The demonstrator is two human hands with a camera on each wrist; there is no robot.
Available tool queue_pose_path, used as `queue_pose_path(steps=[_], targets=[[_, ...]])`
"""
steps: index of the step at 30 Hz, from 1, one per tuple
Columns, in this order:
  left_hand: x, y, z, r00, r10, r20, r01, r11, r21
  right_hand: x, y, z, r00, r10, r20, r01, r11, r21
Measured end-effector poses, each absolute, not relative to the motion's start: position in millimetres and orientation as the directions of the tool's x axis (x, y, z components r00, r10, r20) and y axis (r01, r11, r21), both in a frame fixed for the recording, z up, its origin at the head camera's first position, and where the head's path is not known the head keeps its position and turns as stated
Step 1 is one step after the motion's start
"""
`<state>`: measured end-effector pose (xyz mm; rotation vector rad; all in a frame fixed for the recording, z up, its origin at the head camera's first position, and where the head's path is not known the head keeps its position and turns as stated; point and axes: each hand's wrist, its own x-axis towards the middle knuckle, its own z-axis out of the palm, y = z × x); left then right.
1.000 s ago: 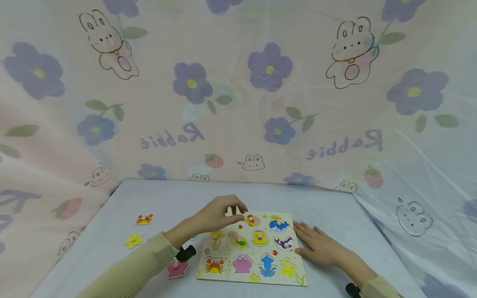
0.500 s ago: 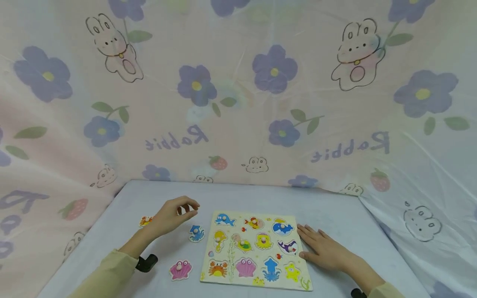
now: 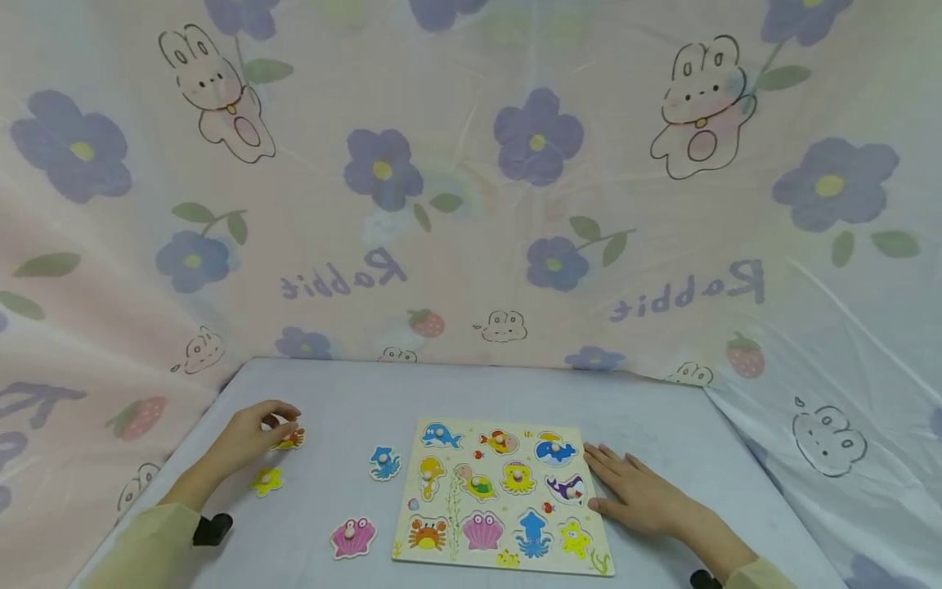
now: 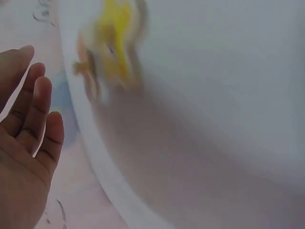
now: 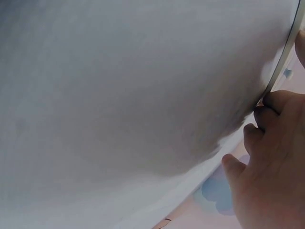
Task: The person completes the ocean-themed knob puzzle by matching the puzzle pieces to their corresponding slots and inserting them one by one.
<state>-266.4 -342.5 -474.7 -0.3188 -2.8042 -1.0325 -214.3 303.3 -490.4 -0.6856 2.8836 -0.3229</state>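
Note:
At the far left of the table, my left hand (image 3: 253,435) hovers with bent fingers over a crab puzzle piece (image 3: 291,439), thumb and fingertips overlapping it in the head view. In the left wrist view the fingers (image 4: 40,98) are apart and hold nothing, with the blurred crab piece (image 4: 89,67) beyond them. A yellow starfish piece (image 3: 267,481) lies just nearer. My right hand (image 3: 639,493) lies flat with spread fingers, fingertips right at the right edge of the wooden peg puzzle board (image 3: 508,513). Several knobbed sea-animal pieces, such as the turtle (image 3: 480,487), sit in the board.
Between the left hand and the board lie a blue squid piece (image 3: 385,464) and, nearer, a pink shell piece (image 3: 353,538). The white table (image 3: 662,409) meets a patterned cloth (image 3: 456,204) at the back and sides.
My left hand has moved left from above the board's upper left, past the squid piece, to the crab piece. The right hand has stayed at the board's edge.

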Motion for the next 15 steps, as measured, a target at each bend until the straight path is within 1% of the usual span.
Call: queue_pose_path(steps=[5, 9, 15], targets=[[-267.6, -364.1, -484.1, -0.982, 0.124, 0.141, 0.183, 0.791, 0.583, -213.1, 303.6, -489.7, -0.884, -0.457, -0.103, -0.42, 0.871, -0.254], [-267.1, -369.3, -487.6, -0.989, 0.118, 0.092, 0.149, 0.799, 0.582, -213.2, 303.7, -490.0, -0.883, -0.458, -0.107, -0.421, 0.87, -0.257], [-267.6, -368.3, -488.9, -0.986, 0.138, 0.091, 0.165, 0.803, 0.572, -213.4, 303.4, -490.0, -0.88, -0.462, -0.106, -0.427, 0.869, -0.25]])
